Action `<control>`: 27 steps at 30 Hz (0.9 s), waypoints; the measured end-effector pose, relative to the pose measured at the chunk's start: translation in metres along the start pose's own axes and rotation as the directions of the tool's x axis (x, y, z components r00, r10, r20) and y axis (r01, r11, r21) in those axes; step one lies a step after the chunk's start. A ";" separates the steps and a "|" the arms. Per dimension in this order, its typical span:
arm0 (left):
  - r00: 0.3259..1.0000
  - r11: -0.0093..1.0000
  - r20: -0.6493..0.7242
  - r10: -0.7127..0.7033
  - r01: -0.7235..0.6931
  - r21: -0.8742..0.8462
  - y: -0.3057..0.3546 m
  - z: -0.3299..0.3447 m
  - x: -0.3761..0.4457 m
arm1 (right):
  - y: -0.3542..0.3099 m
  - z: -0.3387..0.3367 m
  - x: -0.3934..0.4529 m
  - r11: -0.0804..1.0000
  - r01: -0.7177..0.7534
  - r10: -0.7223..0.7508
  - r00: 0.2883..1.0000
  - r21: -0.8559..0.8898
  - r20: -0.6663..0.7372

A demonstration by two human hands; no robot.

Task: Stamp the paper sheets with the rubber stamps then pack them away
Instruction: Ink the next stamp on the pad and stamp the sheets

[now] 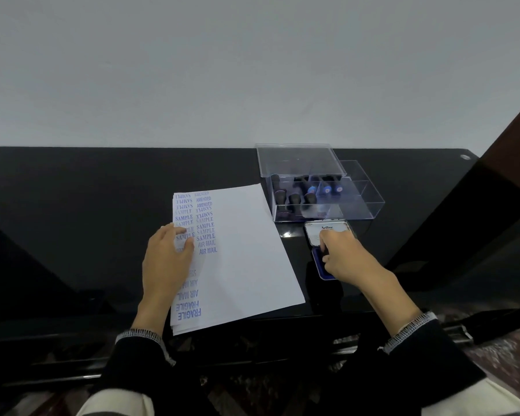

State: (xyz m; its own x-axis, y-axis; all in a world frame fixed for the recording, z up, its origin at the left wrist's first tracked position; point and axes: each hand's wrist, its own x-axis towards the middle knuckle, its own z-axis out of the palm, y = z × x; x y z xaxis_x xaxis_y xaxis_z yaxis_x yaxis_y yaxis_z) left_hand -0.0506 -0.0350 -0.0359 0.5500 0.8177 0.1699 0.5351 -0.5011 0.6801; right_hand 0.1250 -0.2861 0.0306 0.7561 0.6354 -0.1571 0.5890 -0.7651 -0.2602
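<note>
Stamp [324, 253] in right hand [347, 259] on ink pad [320, 267], left hand [165, 253] flat on sheets [240, 259].

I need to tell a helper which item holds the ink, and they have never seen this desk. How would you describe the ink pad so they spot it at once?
On the black table, find the clear plastic box of stamps near the far edge. The ink pad lies just in front of it, to the right of the paper sheets, under the right hand. Unlike the clear box, it is a small flat case with a blue pad and an opened white lid.
</note>
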 end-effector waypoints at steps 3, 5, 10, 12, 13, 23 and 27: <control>1.000 1.000 -0.006 0.003 -0.003 -0.017 0.000 0.000 0.000 | -0.002 -0.002 0.000 0.999 0.020 -0.020 1.000 -0.029 0.012; 1.000 0.999 -0.012 -0.002 0.002 -0.033 0.000 -0.001 0.000 | -0.002 -0.006 0.002 1.000 0.003 -0.001 0.998 -0.031 0.064; 1.000 0.997 -0.023 0.003 -0.004 -0.076 0.004 -0.002 0.001 | -0.024 -0.012 0.002 0.980 0.019 -0.032 0.998 0.200 0.061; 1.000 0.996 -0.011 0.007 -0.008 -0.090 0.003 -0.003 0.002 | -0.047 -0.008 -0.002 0.926 0.112 -0.130 0.991 0.361 0.027; 1.000 0.995 -0.002 0.015 -0.015 -0.095 0.003 -0.003 0.002 | -0.058 -0.003 -0.002 0.897 0.147 -0.174 0.984 0.418 0.026; 0.999 0.989 0.012 0.042 -0.040 -0.142 -0.003 -0.006 0.007 | -0.131 0.065 0.025 0.750 0.377 -0.256 0.923 0.543 -0.287; 0.995 0.988 0.087 0.042 -0.029 -0.149 -0.006 -0.012 0.011 | -0.141 0.083 0.033 0.776 0.402 -0.292 0.912 0.487 -0.287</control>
State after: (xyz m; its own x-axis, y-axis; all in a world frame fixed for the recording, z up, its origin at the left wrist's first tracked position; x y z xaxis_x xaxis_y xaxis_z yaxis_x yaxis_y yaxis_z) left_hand -0.0554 -0.0194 -0.0291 0.6258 0.7681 0.1355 0.4172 -0.4764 0.7739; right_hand 0.0435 -0.1492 -0.0169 0.5998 0.7731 0.2063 0.6215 -0.2877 -0.7287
